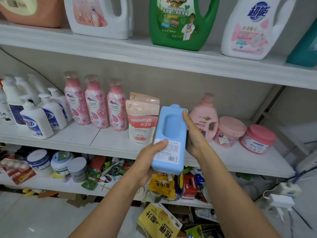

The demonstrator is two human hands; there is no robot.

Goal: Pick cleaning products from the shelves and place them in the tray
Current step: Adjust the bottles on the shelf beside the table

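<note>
- A blue bottle (pixel 169 140) is held up in front of the middle shelf (pixel 96 134), tilted a little, its back label and barcode facing the camera and its cap pointing up and away.
- The left hand (pixel 147 162) grips the bottle's lower left side, thumb pressed on the white label; the right hand (pixel 193 134) clasps its right edge, thumb near the top shoulder. Both hands are closed on it.
- The bottle is opaque, so its contents cannot be told.
- Behind it on the middle shelf stand two Seaways pouches (pixel 142 117), sealed, one behind the other.
- Left of the pouches are three pink bottles (pixel 96 103) in a row with clear caps, and farther left a cluster of white pump bottles (pixel 36 115).
- Right of the blue bottle is a pink jug (pixel 205 117) with a handle, then two pink tubs (pixel 243 136), lids on, side by side.
- The top shelf (pixel 120 50) carries large jugs: a white one (pixel 101 16), a green one (pixel 181 21) and another white one (pixel 248 30) with a pink label.
- The lower shelf (pixel 42 186) holds three lidded round tubs (pixel 60 162) at the left and a jumble of packets (pixel 164 184) below the hands.
- A yellow box (pixel 157 220) lies near, at the bottom.
- No tray is in view.
</note>
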